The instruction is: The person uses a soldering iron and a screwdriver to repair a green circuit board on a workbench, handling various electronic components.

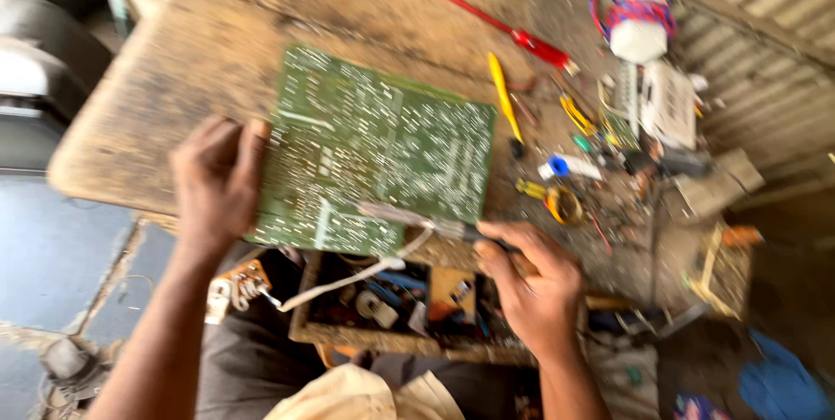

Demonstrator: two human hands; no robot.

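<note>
A flat green rectangular circuit board (378, 155), its solder side up and speckled with silvery joints and pale traces, lies on a worn, scratched wooden desk (174, 90) with a dusty, stained top. The left hand (217, 181) clamps the board's left edge, fingers curled over the top face. The right hand (531, 281), at the board's near right corner, closes its grip around the dark handle of a soldering iron (417, 222) whose metal shaft lies across the board's near edge, pointing left; a whitish cord (348, 279) runs from it down toward the near left.

Just below the board, at the desk's near edge, an open wooden drawer (391, 307) holds a jumble of small parts: a white roll, an orange block and dark bits too blurred to tell.

To the right of the board lie a yellow-handled tool (503, 94) and, farther off, a long red-handled screwdriver (496, 20). Well to the far right sits a white spool wound with red and blue wire (637, 24), among small scattered pieces of clutter.
</note>
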